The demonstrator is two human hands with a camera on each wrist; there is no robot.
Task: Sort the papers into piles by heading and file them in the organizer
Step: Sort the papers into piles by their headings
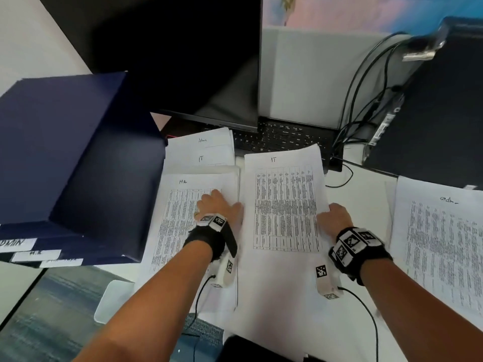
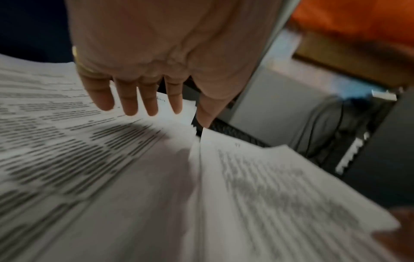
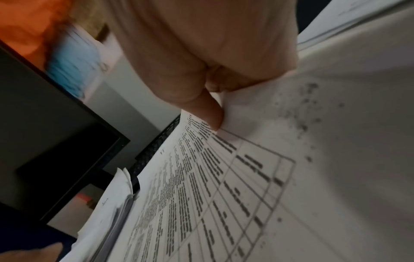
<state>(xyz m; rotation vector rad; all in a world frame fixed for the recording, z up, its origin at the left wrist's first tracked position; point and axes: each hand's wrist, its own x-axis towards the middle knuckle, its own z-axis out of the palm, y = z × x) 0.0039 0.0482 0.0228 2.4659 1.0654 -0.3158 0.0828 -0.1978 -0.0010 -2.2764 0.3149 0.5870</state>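
A printed sheet headed "IT" [image 1: 285,205] lies lifted at the desk's middle. My right hand [image 1: 335,215] pinches its right edge, thumb on top [image 3: 212,113] and fingers hidden beneath the sheet [image 3: 224,177]. To its left is a pile headed "HR" [image 1: 177,218]. My left hand [image 1: 213,202] rests flat on it with straight fingers [image 2: 139,101], holding nothing. Behind that pile lie sheets headed "Admin" and "IT" [image 1: 203,150]. A pile headed "adm" [image 1: 444,244] sits at the right. The navy organizer [image 1: 78,152] stands at the left, with labels reading ADMIN and HR on its front.
A black keyboard [image 1: 287,137] lies partly under the far ends of the papers, below a dark monitor [image 1: 183,48]. A black computer tower [image 1: 431,113] with cables [image 1: 366,100] stands at the back right. The desk's front edge is close to my forearms.
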